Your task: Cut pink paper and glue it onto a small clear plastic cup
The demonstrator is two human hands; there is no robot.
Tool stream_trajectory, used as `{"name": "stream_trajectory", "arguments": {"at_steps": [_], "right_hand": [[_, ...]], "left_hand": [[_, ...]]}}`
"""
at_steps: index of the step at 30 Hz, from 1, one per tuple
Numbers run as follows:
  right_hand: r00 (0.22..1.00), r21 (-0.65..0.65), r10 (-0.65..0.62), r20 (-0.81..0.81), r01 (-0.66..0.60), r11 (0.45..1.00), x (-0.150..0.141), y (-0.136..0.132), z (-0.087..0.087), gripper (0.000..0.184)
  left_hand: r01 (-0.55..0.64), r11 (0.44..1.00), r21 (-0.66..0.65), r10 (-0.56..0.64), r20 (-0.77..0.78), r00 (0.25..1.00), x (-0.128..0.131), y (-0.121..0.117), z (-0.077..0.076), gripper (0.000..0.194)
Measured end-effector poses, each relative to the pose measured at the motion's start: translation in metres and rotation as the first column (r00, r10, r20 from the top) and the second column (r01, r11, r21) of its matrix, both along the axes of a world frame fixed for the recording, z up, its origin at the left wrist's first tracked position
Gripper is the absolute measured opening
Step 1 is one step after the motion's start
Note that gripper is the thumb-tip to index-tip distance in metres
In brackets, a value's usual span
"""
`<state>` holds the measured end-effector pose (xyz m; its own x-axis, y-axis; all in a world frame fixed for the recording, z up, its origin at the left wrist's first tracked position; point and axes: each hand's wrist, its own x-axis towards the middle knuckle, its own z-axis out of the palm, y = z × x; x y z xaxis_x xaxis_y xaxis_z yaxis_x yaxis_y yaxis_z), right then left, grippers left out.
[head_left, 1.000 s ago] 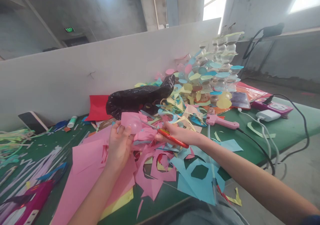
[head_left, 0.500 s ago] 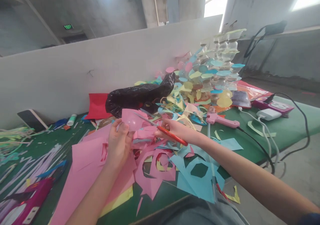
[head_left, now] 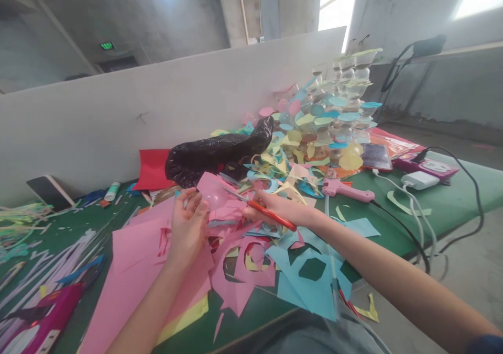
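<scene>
My left hand (head_left: 189,215) pinches a piece of pink paper (head_left: 208,183) by its left edge. A clear, round plastic dome (head_left: 214,199) lies against that paper, just right of my fingertips. My right hand (head_left: 269,207) is closed around red-handled scissors (head_left: 272,215), whose blades point left at the pink paper beside the dome. Under both hands spread pink paper scraps with cut-out holes (head_left: 257,275) and blue scraps (head_left: 293,278). Larger pink sheets (head_left: 137,275) lie beneath my left forearm.
A black plastic bag (head_left: 212,152) sits behind my hands. Stacked clear cups with coloured paper discs (head_left: 349,100) rise at the back right. A pink glue gun (head_left: 348,189) with its cord lies right of my right hand. A magenta power strip (head_left: 58,312) is at lower left.
The pink paper and dome have tilted and shifted slightly right, with my left hand moving along. My right hand with the scissors stays nearly in place, the blades looking closer together.
</scene>
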<state>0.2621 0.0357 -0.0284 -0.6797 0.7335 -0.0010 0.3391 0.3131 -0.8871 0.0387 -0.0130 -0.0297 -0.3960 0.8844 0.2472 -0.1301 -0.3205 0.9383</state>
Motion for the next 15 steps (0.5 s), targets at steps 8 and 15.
{"name": "stream_trajectory", "arguments": {"at_steps": [8, 15], "right_hand": [[0.997, 0.075, -0.074, 0.010, 0.073, 0.995, -0.0024, 0.0000, 0.0028, 0.051], [1.000, 0.011, 0.019, 0.013, -0.019, 1.000, 0.0008, -0.0024, 0.0031, 0.051]], "left_hand": [[-0.017, 1.000, -0.013, 0.018, 0.055, 0.998, -0.0006, 0.0018, 0.0044, 0.053], [-0.047, 0.999, -0.007, 0.048, 0.145, 0.988, -0.0016, 0.0027, 0.0069, 0.056]]}}
